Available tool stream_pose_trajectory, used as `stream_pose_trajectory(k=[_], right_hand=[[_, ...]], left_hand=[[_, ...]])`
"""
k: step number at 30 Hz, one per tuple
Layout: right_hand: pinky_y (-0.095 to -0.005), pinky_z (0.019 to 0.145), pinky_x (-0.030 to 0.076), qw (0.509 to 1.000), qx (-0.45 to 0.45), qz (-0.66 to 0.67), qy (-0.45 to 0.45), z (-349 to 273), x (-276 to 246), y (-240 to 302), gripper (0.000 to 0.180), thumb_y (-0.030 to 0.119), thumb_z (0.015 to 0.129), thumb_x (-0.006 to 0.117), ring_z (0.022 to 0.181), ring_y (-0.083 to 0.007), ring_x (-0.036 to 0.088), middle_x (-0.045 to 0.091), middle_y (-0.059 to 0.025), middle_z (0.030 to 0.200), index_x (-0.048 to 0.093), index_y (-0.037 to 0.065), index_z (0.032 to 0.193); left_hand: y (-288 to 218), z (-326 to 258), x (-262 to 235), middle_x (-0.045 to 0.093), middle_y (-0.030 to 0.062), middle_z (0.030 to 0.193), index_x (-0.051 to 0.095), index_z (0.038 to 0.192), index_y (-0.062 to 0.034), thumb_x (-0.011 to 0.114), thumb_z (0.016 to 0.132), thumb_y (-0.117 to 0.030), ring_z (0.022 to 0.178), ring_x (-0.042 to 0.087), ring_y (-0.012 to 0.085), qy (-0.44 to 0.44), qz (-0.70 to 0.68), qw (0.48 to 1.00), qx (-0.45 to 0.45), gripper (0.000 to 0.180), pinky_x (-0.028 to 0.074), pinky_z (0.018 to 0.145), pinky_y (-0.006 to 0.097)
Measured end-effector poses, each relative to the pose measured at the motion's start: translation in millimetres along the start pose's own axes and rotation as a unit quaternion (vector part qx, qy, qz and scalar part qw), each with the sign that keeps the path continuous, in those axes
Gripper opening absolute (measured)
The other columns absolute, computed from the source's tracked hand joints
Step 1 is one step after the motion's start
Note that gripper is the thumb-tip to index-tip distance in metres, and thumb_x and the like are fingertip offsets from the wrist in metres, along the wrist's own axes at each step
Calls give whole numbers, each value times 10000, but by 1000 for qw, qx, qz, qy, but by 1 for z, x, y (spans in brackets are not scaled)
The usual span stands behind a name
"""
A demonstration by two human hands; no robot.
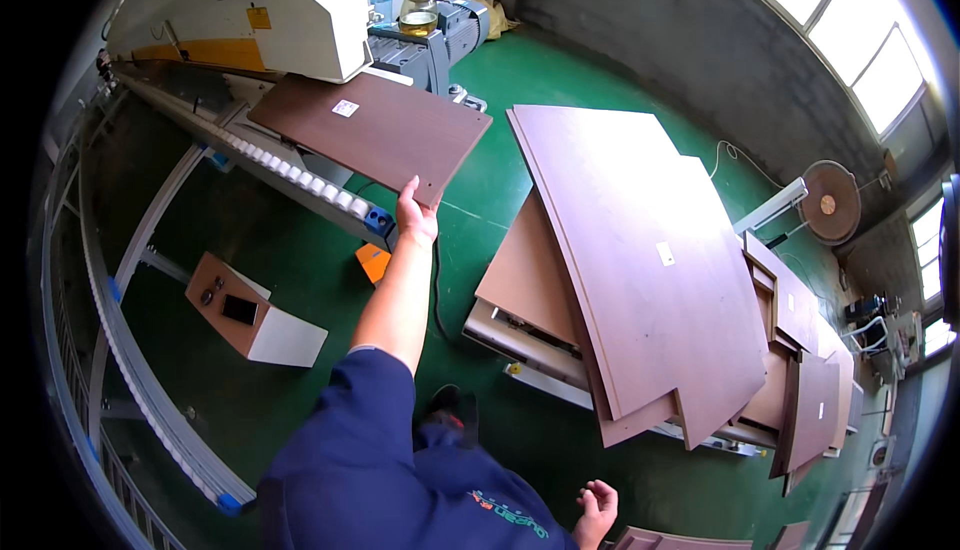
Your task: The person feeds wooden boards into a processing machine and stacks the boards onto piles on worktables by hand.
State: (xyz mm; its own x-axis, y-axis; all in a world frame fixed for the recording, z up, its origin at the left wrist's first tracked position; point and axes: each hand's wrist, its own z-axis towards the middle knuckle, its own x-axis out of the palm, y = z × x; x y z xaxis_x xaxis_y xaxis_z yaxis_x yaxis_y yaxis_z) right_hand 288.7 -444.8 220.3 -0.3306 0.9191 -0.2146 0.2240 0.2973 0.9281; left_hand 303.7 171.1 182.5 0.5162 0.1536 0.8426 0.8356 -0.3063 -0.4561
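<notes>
Left hand [416, 216]: arm stretched forward, fingers curled over the near edge of the brown board [372, 128], gripping it.
Brown board: lies flat on the roller track [290, 172] of the machine [290, 10] (a small white label sits on its top face).
Right hand [597, 506]: low by the body, fingers loosely curled, holding nothing.
Panel stack [640, 260]: more brown panels piled on a cart, right of the arm, on the green floor [300, 270].
Control box [250, 312]: stands left of the arm.

A green floor [300, 270] spreads under everything. A grey block wall [650, 20] rises at the far side, with bright windows [850, 20] upper right throwing daylight across the workshop.
</notes>
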Motion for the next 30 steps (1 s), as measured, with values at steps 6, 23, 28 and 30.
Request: stream_pose_trajectory(k=[6,23,28,30], right_hand=[[-216,703,491,996,62,61,18,14,55,14,180,-39,849,561,787,-111,594,627,-73,912,569,-9,1026],[-314,850,485,956,43,241,164,131,102,99,400,204,931,557,989,-185,605,599,-126,1147,458,14,1269],[-368,991,392,828,21,512,228,134,73,103,442,314,928,545,1102,-211,539,595,-98,1172,473,41,1267],[-400,990,403,763,7,593,257,135,52,92,462,313,917,543,1138,-241,533,577,-128,1216,492,25,1276]], left_hand=[[-10,-15,-23,645,75,870,624,886,-20,625,792,-70,782,642,182,109,104,983,-106,107,538,697,283],[68,-266,8,579,85,1139,491,1249,-27,555,847,1,1030,590,205,241,165,914,-282,408,498,894,344],[74,-344,8,522,137,1166,406,1290,2,535,820,6,966,592,259,319,195,844,-384,487,534,808,391],[78,-368,10,553,127,1080,412,1280,-19,552,839,-73,893,591,244,368,226,813,-390,466,536,702,403]])
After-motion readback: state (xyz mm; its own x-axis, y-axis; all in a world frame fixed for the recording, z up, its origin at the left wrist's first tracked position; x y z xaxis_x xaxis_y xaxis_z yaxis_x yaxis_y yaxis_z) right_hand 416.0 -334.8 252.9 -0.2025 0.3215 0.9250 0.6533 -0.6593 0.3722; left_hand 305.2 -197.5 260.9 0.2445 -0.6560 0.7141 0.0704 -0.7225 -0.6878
